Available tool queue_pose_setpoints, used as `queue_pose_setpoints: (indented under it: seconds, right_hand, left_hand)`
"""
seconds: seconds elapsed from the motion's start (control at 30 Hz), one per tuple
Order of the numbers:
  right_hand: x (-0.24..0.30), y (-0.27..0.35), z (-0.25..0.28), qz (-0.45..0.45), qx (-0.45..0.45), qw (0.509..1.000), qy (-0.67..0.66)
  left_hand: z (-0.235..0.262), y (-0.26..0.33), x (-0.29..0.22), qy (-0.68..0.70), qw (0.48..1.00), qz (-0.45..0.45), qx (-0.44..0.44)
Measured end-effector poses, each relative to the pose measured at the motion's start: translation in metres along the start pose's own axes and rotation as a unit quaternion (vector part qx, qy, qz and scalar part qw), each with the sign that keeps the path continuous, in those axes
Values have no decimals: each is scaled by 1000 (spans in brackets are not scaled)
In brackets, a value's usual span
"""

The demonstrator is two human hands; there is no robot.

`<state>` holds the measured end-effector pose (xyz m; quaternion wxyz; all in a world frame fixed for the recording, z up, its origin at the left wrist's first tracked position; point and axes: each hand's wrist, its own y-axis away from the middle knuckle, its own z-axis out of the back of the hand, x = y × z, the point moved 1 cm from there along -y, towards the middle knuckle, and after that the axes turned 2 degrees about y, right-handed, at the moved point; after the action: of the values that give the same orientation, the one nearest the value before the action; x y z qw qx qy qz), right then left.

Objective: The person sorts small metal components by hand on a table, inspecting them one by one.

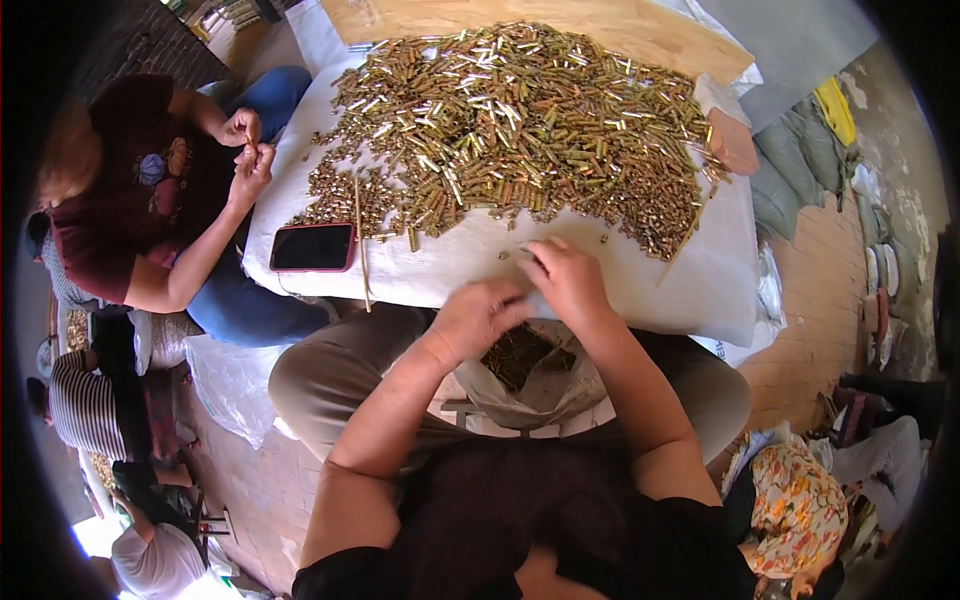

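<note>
A broad heap of small brass-coloured metal cylinders (520,110) covers the far part of the white-covered table (450,265). At the near table edge, my right hand (568,280) is closed in a pinch, thumb and forefinger together; what lies between them is too small to make out. My left hand (482,312) is beside it, fingers curled toward the right hand and smeared by motion, so its grip is unclear. Below both hands, between my knees, an open whitish bag (545,405) holds more dark and brassy pieces (520,355). A few loose bits lie near my right fingertips.
A phone (312,248) lies at the table's left, beside a thin stick (362,240). Another stick (685,245) is at the right. A wooden board (560,25) borders the far side. A co-worker (140,190) sits at the left; sacks (790,165) line the right wall.
</note>
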<state>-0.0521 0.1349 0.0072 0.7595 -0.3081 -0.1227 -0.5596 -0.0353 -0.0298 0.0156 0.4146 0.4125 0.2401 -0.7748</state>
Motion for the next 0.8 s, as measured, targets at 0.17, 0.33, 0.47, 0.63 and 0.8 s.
queue_pose_setpoints:
  seconds: [0.17, 0.33, 0.47, 0.63, 0.8]
  right_hand:
    - [5, -14, -28, 59, 83, 992, 76]
    - [-11, -9, -34, 3, 22, 1000, 6]
    - [-30, -7, -15, -97, -24, 994, -32]
    - [-45, -2, -4, -237, -23, 935, -262]
    - [-34, 1, 17, -295, -6, 831, -472]
  left_hand:
    - [34, -35, 31, -220, 936, 85, -262]
    - [24, -57, 49, -206, 934, 81, -280]
    - [-3, -67, 36, -146, 960, 12, -240]
    - [-22, -59, 29, -67, 968, 22, -240]
    - [-32, -49, 19, 184, 957, 99, -202]
